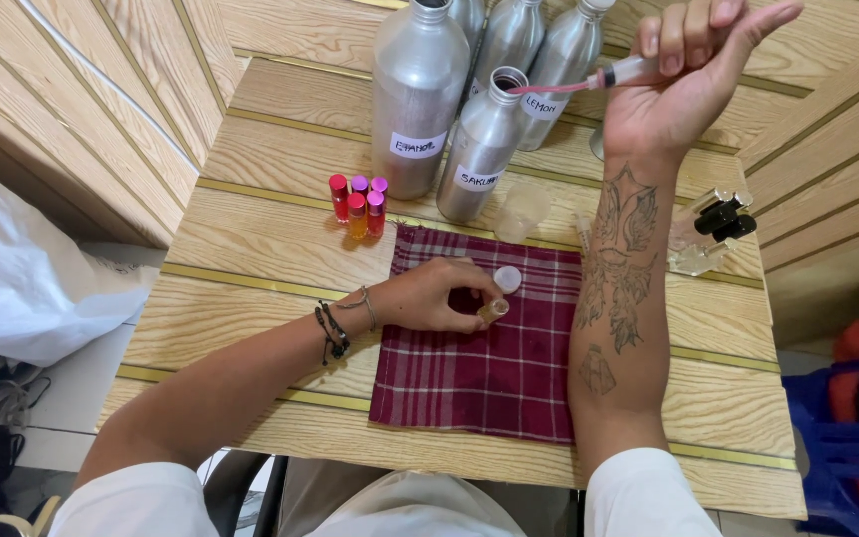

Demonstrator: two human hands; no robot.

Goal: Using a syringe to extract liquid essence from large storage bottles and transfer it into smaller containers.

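Near the desk's (251, 328) middle, the left hand (429, 296) pinches a small clear glass vial (494, 310) upright on the dark red checked cloth (489, 368); toward the far right corner, the raised right hand (683, 85) grips a pink-filled plastic syringe (599, 78) over an open silver aluminium bottle (484, 149)

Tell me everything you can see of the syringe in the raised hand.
The syringe is a slim clear plastic one holding pink liquid, with a thin pink tip. It lies nearly level, tip pointing left into the open mouth of an aluminium bottle. The right hand, raised above the table, grips its barrel; the plunger end is hidden by fingers.
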